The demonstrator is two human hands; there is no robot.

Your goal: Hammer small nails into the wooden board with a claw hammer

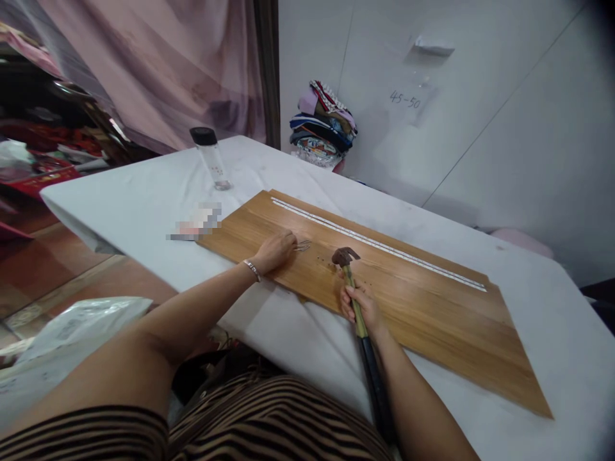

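Soft, muted indoor light here, fairly even across the white tablecloth (139, 192), and look, a pale sheen on the wooden board (423, 307)! Faint shadows on the grey wall (485, 83), murk at far left, upper-right corner black, wide-angle stretch towards the edges, blocky pixels masking one small item (196, 223)

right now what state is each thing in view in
Claw hammer: held in the right hand
Nails: loose, lying on the wooden board
Left hand: curled beside the nails
Wooden board: lying flat
White strips: straight, parallel
Clear bottle: upright, black lid on
Clothes: stacked
Curtain: hanging
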